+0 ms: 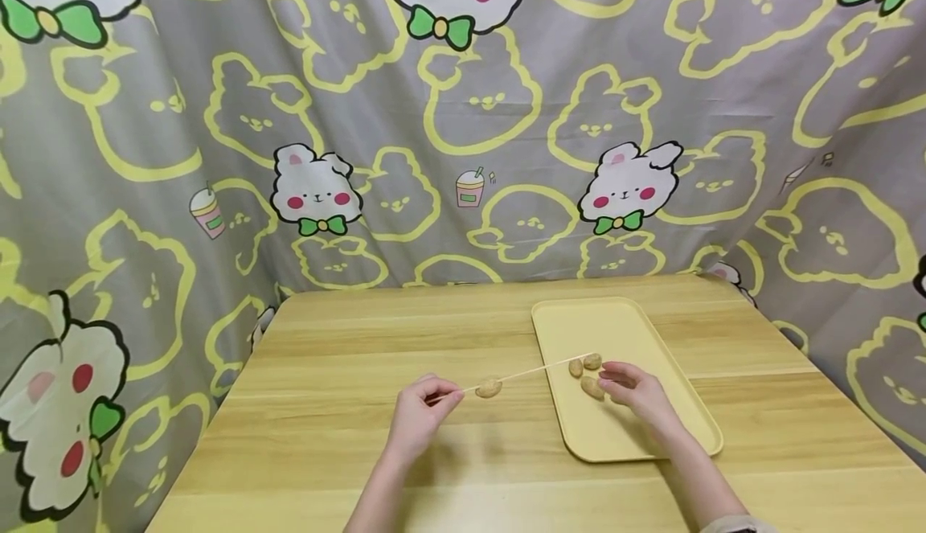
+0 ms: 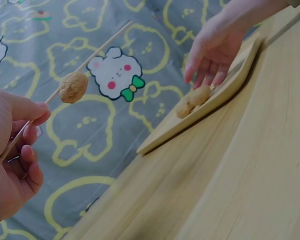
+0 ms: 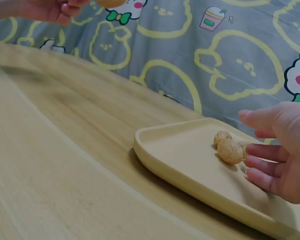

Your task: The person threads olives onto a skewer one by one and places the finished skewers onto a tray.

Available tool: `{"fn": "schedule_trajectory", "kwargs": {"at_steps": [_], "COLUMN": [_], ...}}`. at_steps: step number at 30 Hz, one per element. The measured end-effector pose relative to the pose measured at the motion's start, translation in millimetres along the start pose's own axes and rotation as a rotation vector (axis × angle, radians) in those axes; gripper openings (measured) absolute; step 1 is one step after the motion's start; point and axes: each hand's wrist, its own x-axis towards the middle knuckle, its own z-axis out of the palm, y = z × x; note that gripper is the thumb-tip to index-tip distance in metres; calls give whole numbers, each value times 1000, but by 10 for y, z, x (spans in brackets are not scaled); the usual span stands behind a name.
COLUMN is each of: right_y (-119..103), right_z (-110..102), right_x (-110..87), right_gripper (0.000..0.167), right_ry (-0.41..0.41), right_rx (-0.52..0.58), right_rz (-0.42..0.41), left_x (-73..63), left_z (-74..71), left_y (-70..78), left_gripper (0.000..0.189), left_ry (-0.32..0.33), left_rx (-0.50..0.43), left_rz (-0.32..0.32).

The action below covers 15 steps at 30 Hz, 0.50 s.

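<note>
My left hand [image 1: 419,416] pinches a thin wooden skewer [image 1: 535,370] near its lower end, thumb against the fingers. One brown, wrinkled meatball-like ball [image 1: 489,388] is threaded on it a little beyond the fingertips; the bare tip of the stick points up and right in the left wrist view. To the right, three similar loose balls [image 1: 592,388] lie close together on a yellow tray [image 1: 615,328]. Over the tray is my right hand [image 1: 640,396], its fingers loosely bent and thumb apart, fingertips right at the edge of the nearest ball [image 3: 230,151].
The shallow tray has a low raised rim and lies on the right half of a wooden table [image 1: 347,340]. Behind and at both sides hangs a grey curtain [image 1: 521,131] with cartoon prints, close to the table's far edge.
</note>
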Motion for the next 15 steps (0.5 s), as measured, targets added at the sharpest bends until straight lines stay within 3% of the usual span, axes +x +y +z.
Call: {"fn": "schedule_trajectory", "kwargs": {"at_steps": [4, 15], "right_y": [47, 30], "right_z": [25, 134], "right_x": [29, 68], "right_gripper": [52, 45], "right_ry": [-14, 28], "right_rx": [-105, -258], "right_rz": [5, -36], "left_x": [1, 7], "left_z": [16, 50], "left_y": [4, 4], "left_gripper": [6, 6], "left_ry": [-20, -37], "left_rx": [0, 5], "left_rz": [1, 1]}}
